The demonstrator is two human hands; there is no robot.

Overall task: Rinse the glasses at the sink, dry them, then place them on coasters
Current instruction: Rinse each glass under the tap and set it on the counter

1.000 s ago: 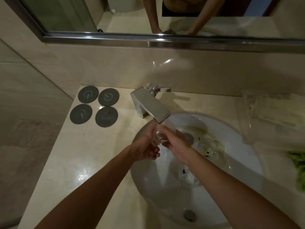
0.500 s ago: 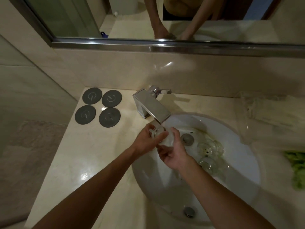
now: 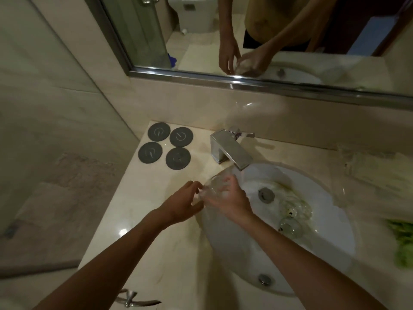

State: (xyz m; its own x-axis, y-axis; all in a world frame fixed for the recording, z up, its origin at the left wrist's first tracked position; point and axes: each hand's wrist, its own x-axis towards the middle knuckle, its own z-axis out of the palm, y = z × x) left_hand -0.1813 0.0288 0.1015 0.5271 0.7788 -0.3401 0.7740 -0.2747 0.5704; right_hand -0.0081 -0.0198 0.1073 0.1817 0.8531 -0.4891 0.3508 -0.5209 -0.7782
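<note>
Head view shows the glass point(image 3: 212, 186) held over the left rim of the sink point(image 3: 335, 247), just below and left of the tap point(image 3: 232, 153). The right hand point(image 3: 230, 198) has its grip wrapped round the glass; the left hand point(image 3: 185, 205) touches its near side with fingertips, fingers only loosely bent.

Risk, as I judge it: the glass looks wet and is clear and smooth, so it could slip from that one-handed grip and strike the rim or the surface point(image 3: 143, 220). Two more glasses point(image 3: 292, 211) lie in the basin beneath, so a drop could crack more than one. Moving it toward the coasters point(image 3: 166, 145) undried would leave water on them.

The glass is small, transparent and blurred; its rim faces up and left. Whether it is fully clean I cannot tell.
</note>
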